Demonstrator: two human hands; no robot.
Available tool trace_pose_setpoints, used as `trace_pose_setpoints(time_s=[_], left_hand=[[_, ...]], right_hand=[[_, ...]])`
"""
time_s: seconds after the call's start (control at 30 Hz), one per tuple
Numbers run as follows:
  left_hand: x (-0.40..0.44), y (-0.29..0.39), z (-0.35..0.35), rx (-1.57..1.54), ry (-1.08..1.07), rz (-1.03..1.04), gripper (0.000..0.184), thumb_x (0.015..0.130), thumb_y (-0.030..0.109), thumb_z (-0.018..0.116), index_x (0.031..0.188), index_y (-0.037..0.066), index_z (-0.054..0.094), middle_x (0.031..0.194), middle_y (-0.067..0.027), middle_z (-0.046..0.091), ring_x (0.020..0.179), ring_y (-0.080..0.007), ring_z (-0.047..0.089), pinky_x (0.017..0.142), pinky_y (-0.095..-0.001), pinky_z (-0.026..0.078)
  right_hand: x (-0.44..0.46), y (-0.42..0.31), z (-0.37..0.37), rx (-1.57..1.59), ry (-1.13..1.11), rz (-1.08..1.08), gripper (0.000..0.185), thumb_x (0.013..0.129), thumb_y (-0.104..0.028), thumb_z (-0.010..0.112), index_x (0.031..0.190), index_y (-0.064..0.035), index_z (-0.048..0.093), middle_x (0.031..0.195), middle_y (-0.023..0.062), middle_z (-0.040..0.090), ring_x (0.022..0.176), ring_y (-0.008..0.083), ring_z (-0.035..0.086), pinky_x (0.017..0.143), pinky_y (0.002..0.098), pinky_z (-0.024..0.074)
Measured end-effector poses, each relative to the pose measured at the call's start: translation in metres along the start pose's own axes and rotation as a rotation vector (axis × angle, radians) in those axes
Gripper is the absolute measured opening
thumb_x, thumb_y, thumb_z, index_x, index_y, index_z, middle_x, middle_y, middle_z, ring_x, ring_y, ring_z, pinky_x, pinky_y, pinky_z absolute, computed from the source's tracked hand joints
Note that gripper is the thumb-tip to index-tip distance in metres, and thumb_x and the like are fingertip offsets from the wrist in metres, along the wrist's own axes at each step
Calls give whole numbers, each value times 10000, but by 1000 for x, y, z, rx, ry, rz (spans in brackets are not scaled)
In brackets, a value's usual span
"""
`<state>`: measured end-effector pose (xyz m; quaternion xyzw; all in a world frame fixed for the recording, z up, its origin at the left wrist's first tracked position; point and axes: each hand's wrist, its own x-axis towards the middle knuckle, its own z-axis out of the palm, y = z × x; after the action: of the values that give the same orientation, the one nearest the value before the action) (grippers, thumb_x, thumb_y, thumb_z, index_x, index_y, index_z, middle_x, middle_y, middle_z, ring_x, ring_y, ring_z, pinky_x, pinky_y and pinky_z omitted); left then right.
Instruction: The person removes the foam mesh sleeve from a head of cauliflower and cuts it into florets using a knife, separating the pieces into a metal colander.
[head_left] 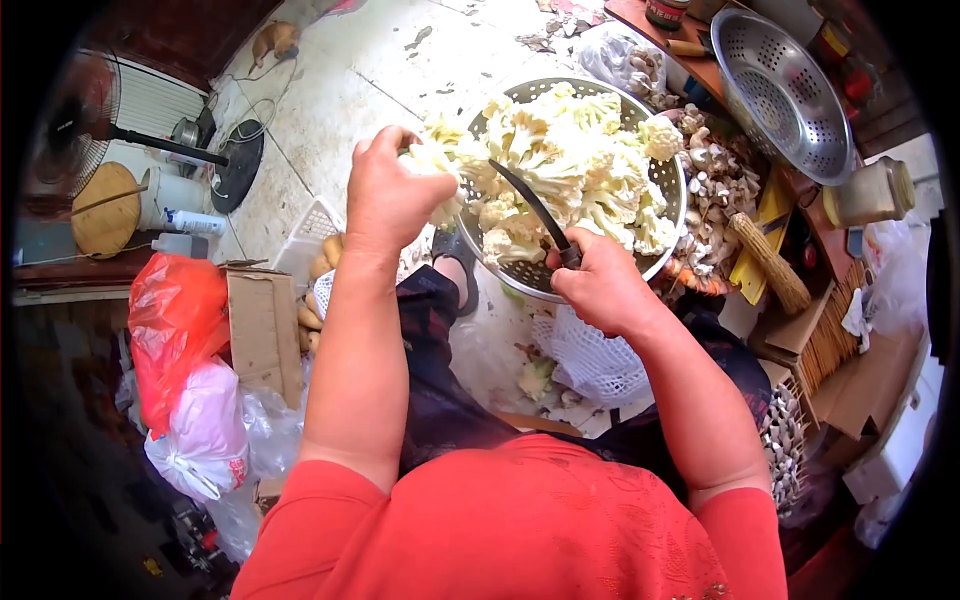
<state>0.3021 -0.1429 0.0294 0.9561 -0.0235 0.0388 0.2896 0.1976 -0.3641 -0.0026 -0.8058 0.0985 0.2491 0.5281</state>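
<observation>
My left hand (395, 190) is closed around a piece of cauliflower (440, 150) at the left rim of a metal colander. In my right hand (605, 280) is a knife (530, 200) with a dark, narrow blade; its tip points up and left toward that piece. Below the blade, the colander (665, 185) is heaped with cut cauliflower florets (570, 140). The fingertips of my left hand are partly hidden behind the cauliflower.
Garlic bulbs (715, 190) lie right of the colander, near a corn-cob-like stick (770, 262). A second colander (780, 90) leans on a shelf. At left stand a fan (85, 125), a red bag (175, 330) and a cardboard box (262, 335). A small dog (275, 42) lies on the floor.
</observation>
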Motion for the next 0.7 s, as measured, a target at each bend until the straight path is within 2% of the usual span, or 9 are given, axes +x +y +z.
trace_pose_setpoints(time_s=[0.03,0.13,0.17,0.2,0.27,0.37,0.5,0.6,0.7], left_hand=[[2,-8,0,-81,55,-11,480,578,117,724,1017,-42,611,922,-124,637,794,-197,613,752,-282,503],[6,-21,-8,-193,133,-23,473,609,85,715,1048,-41,592,917,-97,642,761,-160,607,709,-265,503],[5,-20,-13,-357,59,-73,481,645,71,715,1090,-25,562,918,-94,632,766,-152,607,702,-269,500],[2,-17,-17,-355,60,-68,481,645,71,715,1090,-25,562,918,-94,632,766,-152,607,702,-269,500],[-2,-9,-19,-820,33,-200,458,667,61,716,1084,-24,549,928,-93,614,741,-164,611,645,-291,508],[-4,-9,-17,-1005,-35,-245,481,707,11,696,1152,5,513,937,-82,622,750,-142,606,623,-268,486],[-7,-6,-11,-1073,-174,-277,459,732,-7,660,1169,3,518,989,-93,627,846,-176,645,750,-294,545],[-8,1,-7,-1194,-250,-283,494,715,-5,696,1176,20,521,963,-82,630,784,-144,630,674,-260,519],[-9,5,-2,-1226,-288,-280,452,725,-28,640,1161,7,528,974,-99,633,806,-165,646,724,-278,543]], right_hand=[[0,0,0,8,5,-4,208,793,-99,609,975,-4,638,856,173,682,796,280,658,744,369,514],[1,-1,-1,34,12,12,198,793,-97,601,965,-4,634,858,177,678,801,288,656,746,373,513],[1,0,1,32,21,-3,199,792,-97,598,963,-3,632,846,177,675,793,294,654,744,374,513],[2,2,2,28,29,-18,199,790,-97,595,962,-2,630,835,178,672,786,299,651,742,376,513],[2,4,5,26,53,-72,201,788,-96,594,961,0,627,824,182,670,781,304,654,737,378,514],[-2,8,11,35,135,-218,198,784,-95,595,958,-5,620,802,187,666,769,321,660,723,385,515],[-9,6,12,30,211,-399,187,781,-94,606,957,-30,610,798,195,667,767,359,666,705,397,519],[-7,9,12,0,238,-449,188,782,-89,609,964,-43,604,800,198,668,773,373,663,706,406,522],[-7,7,9,-15,230,-391,195,784,-84,608,973,-38,602,808,207,671,788,381,665,718,420,524]])
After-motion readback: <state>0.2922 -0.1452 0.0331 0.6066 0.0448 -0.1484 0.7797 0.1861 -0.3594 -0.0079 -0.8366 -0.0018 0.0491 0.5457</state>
